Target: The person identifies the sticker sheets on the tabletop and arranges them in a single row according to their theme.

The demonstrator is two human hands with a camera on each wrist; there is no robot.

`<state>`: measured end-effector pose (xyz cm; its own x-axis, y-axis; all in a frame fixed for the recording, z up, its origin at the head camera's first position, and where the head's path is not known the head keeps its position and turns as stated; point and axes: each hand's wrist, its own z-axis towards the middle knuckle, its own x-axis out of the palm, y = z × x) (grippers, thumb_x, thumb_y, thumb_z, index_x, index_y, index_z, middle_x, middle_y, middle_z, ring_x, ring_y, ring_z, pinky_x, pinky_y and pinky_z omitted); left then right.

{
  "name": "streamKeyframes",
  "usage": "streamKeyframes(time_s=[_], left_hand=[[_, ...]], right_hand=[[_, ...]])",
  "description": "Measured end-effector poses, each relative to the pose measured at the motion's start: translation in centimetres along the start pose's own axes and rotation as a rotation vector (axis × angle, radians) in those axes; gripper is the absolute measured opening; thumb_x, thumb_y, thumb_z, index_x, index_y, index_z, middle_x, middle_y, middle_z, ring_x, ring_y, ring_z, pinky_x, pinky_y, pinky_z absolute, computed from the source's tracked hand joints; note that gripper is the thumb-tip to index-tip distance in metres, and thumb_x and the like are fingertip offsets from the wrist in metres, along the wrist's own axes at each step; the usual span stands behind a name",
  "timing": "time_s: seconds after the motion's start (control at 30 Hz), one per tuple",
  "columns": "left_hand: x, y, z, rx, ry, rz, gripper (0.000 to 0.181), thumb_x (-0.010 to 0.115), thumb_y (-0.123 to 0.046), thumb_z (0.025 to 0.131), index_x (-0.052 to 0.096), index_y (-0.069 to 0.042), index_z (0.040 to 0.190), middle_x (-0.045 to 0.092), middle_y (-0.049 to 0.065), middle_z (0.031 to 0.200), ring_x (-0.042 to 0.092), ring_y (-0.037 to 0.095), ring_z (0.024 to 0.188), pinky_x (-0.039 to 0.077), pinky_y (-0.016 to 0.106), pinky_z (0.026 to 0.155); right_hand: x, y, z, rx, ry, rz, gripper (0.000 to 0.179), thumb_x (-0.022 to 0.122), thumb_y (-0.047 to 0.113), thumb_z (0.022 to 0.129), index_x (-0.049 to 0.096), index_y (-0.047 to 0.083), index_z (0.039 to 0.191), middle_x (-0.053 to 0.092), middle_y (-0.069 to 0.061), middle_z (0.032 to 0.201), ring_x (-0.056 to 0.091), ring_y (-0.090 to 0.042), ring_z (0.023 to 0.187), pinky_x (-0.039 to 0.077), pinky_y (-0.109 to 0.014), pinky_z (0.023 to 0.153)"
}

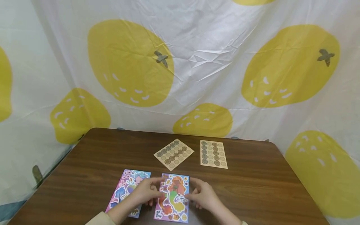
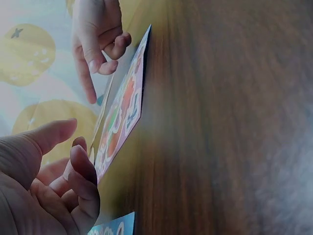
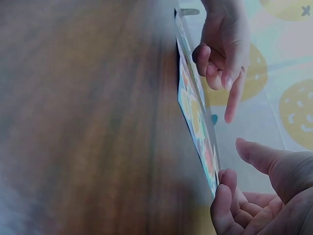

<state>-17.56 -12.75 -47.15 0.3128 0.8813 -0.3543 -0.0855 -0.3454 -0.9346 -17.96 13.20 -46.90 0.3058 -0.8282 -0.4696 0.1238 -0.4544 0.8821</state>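
A sticker sheet with an orange-haired mermaid (image 1: 177, 200) lies on the table between the two hands. My left hand (image 1: 147, 191) is at its left edge, and my right hand (image 1: 204, 195) is at its right edge. In the head view both thumbs and index fingers reach over its sides. The left wrist view shows the left thumb (image 2: 56, 134) apart from the sheet. Seen from the right wrist, the right thumb (image 3: 257, 152) is also off it, with the other fingers loosely bent. A second, blue-haired mermaid sheet (image 1: 120, 193) lies partly hidden under the left forearm.
Farther back on the brown wooden table (image 1: 253, 187) lie two tan sheets of round, coin-like prints: one tilted (image 1: 173, 154), the other nearly upright (image 1: 213, 154). A white curtain (image 1: 208, 87) with yellow fruit hangs behind the table and at its sides.
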Motion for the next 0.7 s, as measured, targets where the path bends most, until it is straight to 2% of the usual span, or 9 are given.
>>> streamKeyframes(time_s=[0.33,0.57,0.7], left_hand=[[-1.2,-0.5,0.8,0.047,-0.008,0.040,0.061,0.077,-0.017,0.080,0.053,0.002,0.133,0.061,0.009,0.059,0.050,0.011,0.038,0.036,0.020,0.036],[-1.8,-1.0,1.3,0.026,-0.072,0.035,0.062,0.078,-0.017,0.078,0.053,0.001,0.132,0.063,0.002,0.070,0.057,0.017,0.049,0.042,0.023,0.041],[-1.9,-1.1,1.7,0.045,-0.082,0.026,0.062,0.078,-0.015,0.078,0.053,0.002,0.132,0.063,0.003,0.073,0.057,0.018,0.053,0.047,0.027,0.043]], right_hand=[[-0.4,0.5,0.6,-0.012,-0.047,0.029,0.076,0.079,0.015,0.078,0.040,-0.009,0.138,0.061,-0.004,0.065,0.049,-0.010,0.041,0.047,-0.027,0.040],[-0.6,0.5,1.2,-0.033,-0.082,0.051,0.072,0.078,0.014,0.079,0.042,-0.010,0.136,0.059,-0.002,0.065,0.049,-0.011,0.042,0.049,-0.029,0.041],[-0.8,0.7,1.6,-0.034,-0.115,0.068,0.069,0.076,0.013,0.080,0.042,-0.011,0.136,0.060,-0.003,0.067,0.050,-0.013,0.043,0.049,-0.029,0.042]])
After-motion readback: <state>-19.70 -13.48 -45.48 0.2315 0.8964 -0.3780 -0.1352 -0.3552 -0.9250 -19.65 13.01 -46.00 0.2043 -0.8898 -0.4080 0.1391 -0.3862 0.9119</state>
